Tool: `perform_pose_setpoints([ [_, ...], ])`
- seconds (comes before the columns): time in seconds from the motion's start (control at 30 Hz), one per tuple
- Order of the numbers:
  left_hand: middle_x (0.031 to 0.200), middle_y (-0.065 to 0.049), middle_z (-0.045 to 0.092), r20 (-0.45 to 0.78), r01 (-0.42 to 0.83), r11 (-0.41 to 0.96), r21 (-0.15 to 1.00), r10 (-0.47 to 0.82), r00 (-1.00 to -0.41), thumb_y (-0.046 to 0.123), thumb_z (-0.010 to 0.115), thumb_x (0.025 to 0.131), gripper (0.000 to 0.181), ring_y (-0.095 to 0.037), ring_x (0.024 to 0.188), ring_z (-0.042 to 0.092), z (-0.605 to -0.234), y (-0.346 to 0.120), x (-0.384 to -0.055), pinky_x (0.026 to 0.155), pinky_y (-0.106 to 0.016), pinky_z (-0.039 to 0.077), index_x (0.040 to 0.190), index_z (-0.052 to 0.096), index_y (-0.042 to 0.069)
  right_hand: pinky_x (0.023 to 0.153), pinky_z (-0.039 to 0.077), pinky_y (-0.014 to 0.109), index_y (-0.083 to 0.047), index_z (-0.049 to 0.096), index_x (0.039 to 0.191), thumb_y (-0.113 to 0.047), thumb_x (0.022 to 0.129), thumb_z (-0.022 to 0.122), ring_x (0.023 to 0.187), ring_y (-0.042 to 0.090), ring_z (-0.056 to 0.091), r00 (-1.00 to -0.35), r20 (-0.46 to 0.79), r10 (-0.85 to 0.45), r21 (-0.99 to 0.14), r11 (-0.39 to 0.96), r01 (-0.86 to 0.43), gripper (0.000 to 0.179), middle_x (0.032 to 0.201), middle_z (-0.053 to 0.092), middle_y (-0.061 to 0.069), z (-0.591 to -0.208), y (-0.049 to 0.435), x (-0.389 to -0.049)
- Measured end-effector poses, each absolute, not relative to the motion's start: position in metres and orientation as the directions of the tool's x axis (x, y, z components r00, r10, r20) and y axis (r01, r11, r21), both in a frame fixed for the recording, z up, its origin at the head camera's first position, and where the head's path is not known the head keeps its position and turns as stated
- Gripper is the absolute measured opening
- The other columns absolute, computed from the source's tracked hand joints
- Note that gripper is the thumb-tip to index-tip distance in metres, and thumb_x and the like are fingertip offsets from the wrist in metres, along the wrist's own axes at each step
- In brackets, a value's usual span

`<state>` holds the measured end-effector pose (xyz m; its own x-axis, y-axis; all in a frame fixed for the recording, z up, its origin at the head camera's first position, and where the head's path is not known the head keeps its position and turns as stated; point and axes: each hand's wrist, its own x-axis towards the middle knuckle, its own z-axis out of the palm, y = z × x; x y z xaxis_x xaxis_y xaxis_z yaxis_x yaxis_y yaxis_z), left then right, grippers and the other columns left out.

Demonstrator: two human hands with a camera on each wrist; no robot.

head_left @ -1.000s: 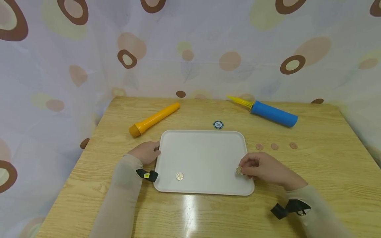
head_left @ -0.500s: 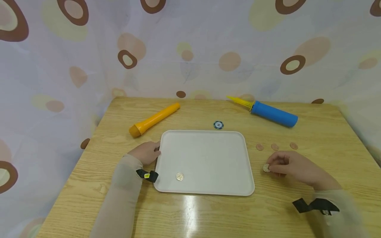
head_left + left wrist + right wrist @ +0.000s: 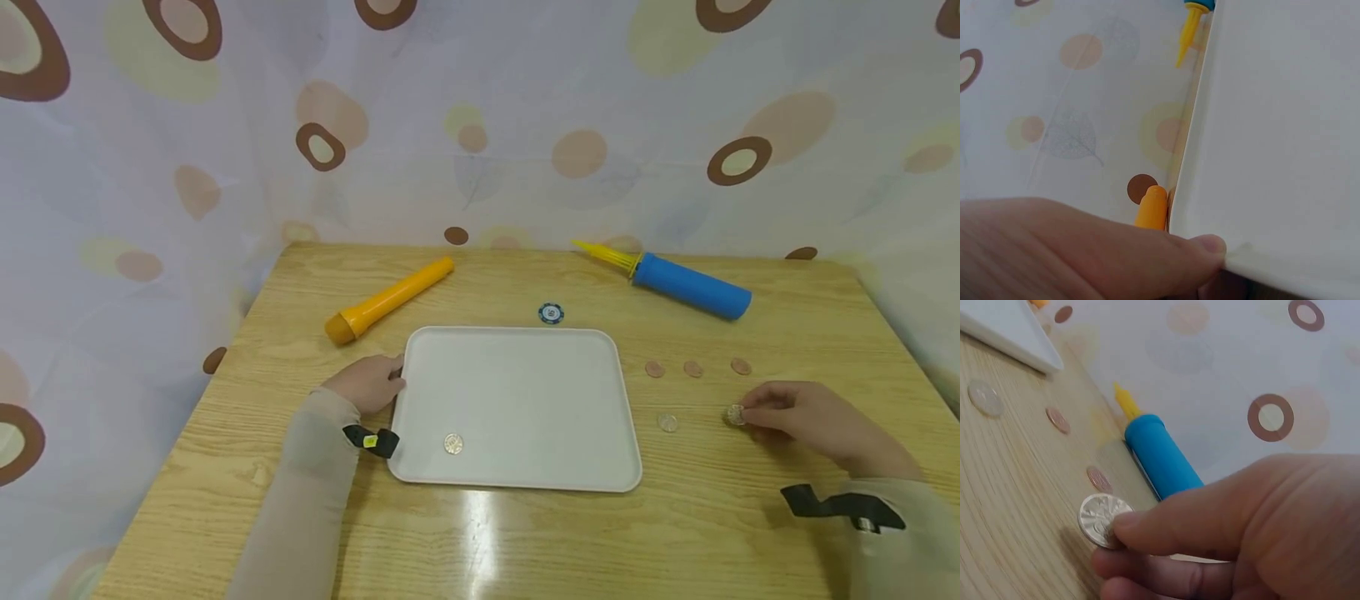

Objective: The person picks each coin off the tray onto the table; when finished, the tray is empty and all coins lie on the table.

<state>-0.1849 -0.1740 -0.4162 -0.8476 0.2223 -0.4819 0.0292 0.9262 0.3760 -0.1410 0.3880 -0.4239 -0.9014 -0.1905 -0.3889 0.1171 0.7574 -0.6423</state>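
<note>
My left hand [image 3: 365,385] grips the left edge of the white tray [image 3: 517,400]. In the left wrist view its thumb [image 3: 1207,245] lies over the rim, and the other fingers are mostly hidden. One silvery coin [image 3: 453,444] lies in the tray near the front left. Right of the tray, my right hand [image 3: 813,421] pinches a silvery coin [image 3: 1102,520] between thumb and fingers, tilted, low over the table. Between that hand and the tray, another silvery coin [image 3: 667,423] lies flat. Behind them is a row of copper-coloured coins [image 3: 693,369].
Behind the tray a dark-rimmed poker chip [image 3: 551,313] lies on the wooden table [image 3: 570,542]. An orange flashlight-shaped tube [image 3: 390,302] lies at the back left. At the back right is a blue hand pump [image 3: 692,287] with a yellow nozzle. A patterned cloth hangs behind.
My right hand has moved from the tray's right edge further right across the table. A silvery coin now lies where it was half a second ago, and it pinches a coin. My left hand stays put.
</note>
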Motion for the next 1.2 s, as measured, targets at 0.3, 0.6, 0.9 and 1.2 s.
perform_pose_setpoints([
  [0.3, 0.148, -0.016, 0.052, -0.487, 0.019, 0.927, 0.375, 0.214, -0.847, 0.023, 0.049, 0.107, 0.052, -0.028, 0.122, 0.053, -0.418, -0.174, -0.186, 0.113, -0.052, 0.035, 0.155, 0.038, 0.008, 0.067, 0.050, 0.027, -0.003, 0.071, 0.115, -0.039, 0.099, 0.064, 0.078, 0.012, 0.061, -0.912, -0.385, -0.143, -0.597, 0.792, 0.128, 0.041, 0.093, 0.070, 0.003, -0.427, 0.383, -0.142],
  [0.6, 0.142, -0.015, 0.057, -0.479, 0.032, 0.925, 0.378, 0.224, -0.849, 0.022, 0.049, 0.106, 0.051, -0.027, 0.107, 0.053, -0.417, -0.174, -0.186, 0.107, -0.049, 0.041, 0.154, 0.040, 0.007, 0.062, 0.045, 0.028, 0.000, 0.074, 0.108, -0.035, 0.097, 0.067, 0.074, 0.016, 0.054, -0.933, -0.338, -0.123, -0.524, 0.848, 0.078, 0.037, 0.085, 0.066, 0.000, -0.428, 0.360, -0.146],
  [0.9, 0.133, -0.011, 0.062, -0.476, 0.038, 0.925, 0.377, 0.229, -0.849, 0.021, 0.049, 0.106, 0.049, -0.027, 0.103, 0.053, -0.413, -0.174, -0.186, 0.097, -0.045, 0.044, 0.153, 0.043, 0.009, 0.061, 0.044, 0.030, 0.000, 0.073, 0.106, -0.033, 0.097, 0.067, 0.073, 0.017, 0.053, -0.932, -0.343, -0.113, -0.505, 0.859, 0.082, 0.035, 0.083, 0.064, 0.001, -0.427, 0.354, -0.147],
  [1.2, 0.133, -0.012, 0.062, -0.482, 0.038, 0.925, 0.378, 0.232, -0.845, 0.021, 0.049, 0.106, 0.049, -0.027, 0.104, 0.053, -0.414, -0.173, -0.186, 0.098, -0.045, 0.044, 0.153, 0.043, 0.008, 0.061, 0.045, 0.029, -0.003, 0.075, 0.102, -0.031, 0.096, 0.067, 0.073, 0.016, 0.054, -0.935, -0.336, -0.111, -0.511, 0.856, 0.081, 0.029, 0.082, 0.065, 0.000, -0.429, 0.354, -0.147],
])
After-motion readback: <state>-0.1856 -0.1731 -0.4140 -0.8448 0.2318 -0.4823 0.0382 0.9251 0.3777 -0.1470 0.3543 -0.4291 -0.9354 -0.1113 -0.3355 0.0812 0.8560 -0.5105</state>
